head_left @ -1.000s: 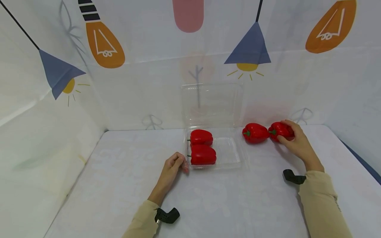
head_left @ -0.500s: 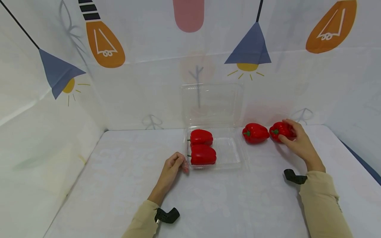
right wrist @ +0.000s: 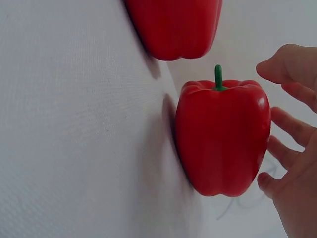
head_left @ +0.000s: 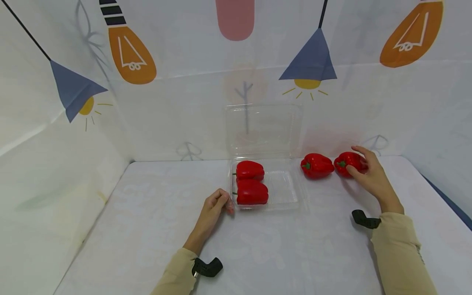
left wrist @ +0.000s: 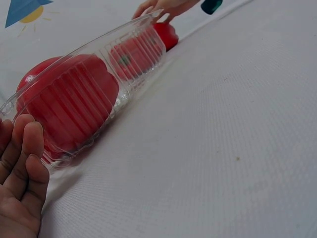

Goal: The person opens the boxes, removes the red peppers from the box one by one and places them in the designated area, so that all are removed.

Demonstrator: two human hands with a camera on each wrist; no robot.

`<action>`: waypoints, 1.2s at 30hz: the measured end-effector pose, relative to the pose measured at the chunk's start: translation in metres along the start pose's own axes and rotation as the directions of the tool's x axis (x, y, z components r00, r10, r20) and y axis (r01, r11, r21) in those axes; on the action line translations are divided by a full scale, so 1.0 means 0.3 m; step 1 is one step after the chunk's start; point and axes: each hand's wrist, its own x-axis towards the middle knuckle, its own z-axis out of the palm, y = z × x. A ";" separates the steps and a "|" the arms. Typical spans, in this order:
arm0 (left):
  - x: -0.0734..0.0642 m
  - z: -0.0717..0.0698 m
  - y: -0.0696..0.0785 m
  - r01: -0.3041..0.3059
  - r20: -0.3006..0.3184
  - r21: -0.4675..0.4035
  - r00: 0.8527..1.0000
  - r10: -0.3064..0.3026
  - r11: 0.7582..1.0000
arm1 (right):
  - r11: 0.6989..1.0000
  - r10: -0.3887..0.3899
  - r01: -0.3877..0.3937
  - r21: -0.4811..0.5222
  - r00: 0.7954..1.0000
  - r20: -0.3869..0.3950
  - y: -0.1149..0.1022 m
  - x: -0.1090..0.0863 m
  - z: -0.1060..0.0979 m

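Right hand (head_left: 372, 180) has been spread wider around the rightmost red pepper (right wrist: 222, 139), finger contact unclear | pepper laid on the table (head_left: 295, 254), its neighbour (head_left: 317, 166) cut off in right-wrist view | left hand (head_left: 212, 208) placed at corner of the clear box (head_left: 283, 186), grip cannot be told | nearer boxed pepper (head_left: 252, 193) veiled by ridged plastic in left-wrist view

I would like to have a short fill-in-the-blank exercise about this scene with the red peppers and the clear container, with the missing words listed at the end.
1. The clear container has ____ red peppers inside it.
2. The container's lid is not closed; it is ____.
3. The hand at the container's edge is the person's ____ hand.
4. The stem of the pepper by the right hand is ____ in colour.

Missing words: two; open; left; green.
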 end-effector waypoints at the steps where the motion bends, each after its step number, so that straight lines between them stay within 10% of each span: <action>1: 0.000 0.000 0.000 -0.001 -0.001 0.000 1.000 0.001 1.000 | 1.000 -0.008 0.007 -0.002 1.000 -0.010 -0.003 0.001 0.000; 15: 0.002 0.004 -0.005 -0.042 -0.026 0.009 0.999 0.043 0.999 | 0.991 -0.131 0.132 -0.006 0.981 -0.144 -0.090 0.011 0.013; 36: 0.005 -0.002 -0.014 -0.026 -0.018 0.003 1.000 0.026 1.000 | 0.956 -0.292 0.289 -0.048 0.952 -0.090 -0.164 0.013 0.085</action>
